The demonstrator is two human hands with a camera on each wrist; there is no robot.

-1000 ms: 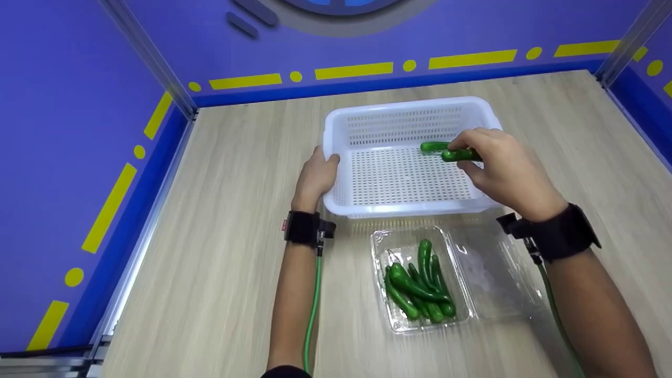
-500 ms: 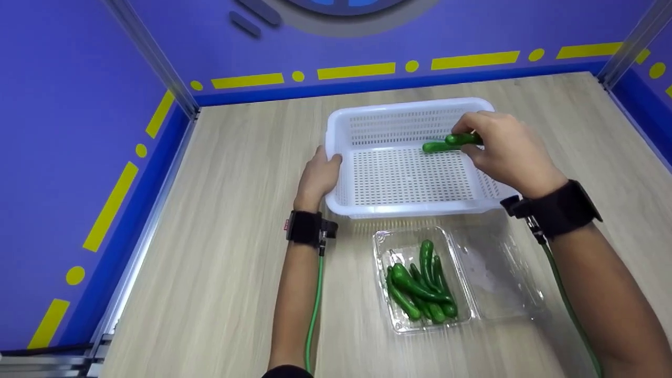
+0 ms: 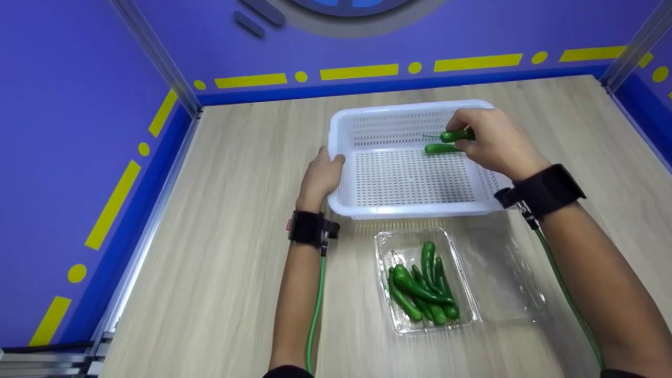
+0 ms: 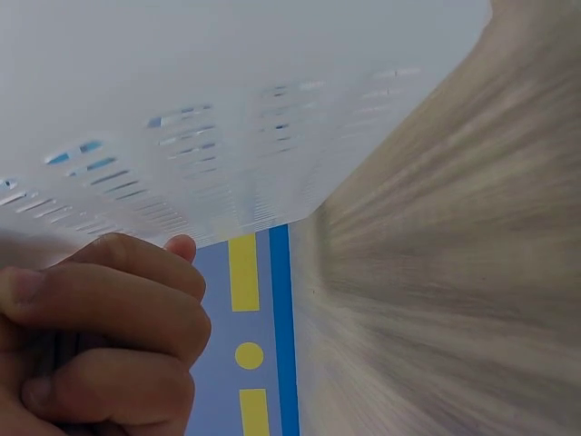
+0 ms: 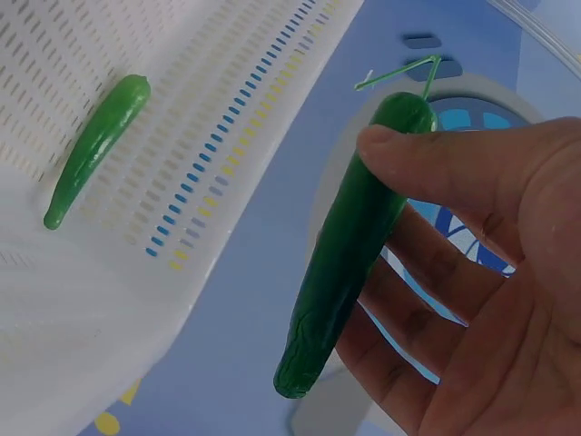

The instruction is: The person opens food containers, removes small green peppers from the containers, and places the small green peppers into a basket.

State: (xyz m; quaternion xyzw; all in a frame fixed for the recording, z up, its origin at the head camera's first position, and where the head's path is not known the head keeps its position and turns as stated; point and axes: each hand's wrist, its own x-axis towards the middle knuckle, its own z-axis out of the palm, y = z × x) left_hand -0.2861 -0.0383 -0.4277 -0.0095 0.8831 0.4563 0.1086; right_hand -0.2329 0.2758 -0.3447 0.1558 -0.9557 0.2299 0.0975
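My right hand [image 3: 496, 142] holds a green chili pepper [image 5: 359, 236] above the far right of a white perforated plastic basket [image 3: 420, 210]. In the right wrist view the thumb lies near the pepper's thick end, where a thin green stalk sticks out, and the fingers are behind it. Another green pepper [image 5: 100, 150] lies inside the basket, by its far side. At the basket's left rim my left hand [image 3: 320, 178] grips with the thumb over the edge; its curled fingers [image 4: 127, 300] show beside the slotted wall in the left wrist view.
A transparent clamshell box [image 3: 386, 310] lies unfolded in front of the basket, its lid [image 3: 501, 283] to the right. Several green peppers [image 3: 420, 289] are piled in it. Blue panels [image 3: 252, 52] wall off the wooden table [image 3: 220, 236]. A green cable [image 3: 315, 315] runs along each forearm.
My right hand has carried its pepper toward the far side of the basket, away from the one lying inside. My left hand keeps its grip on the rim.
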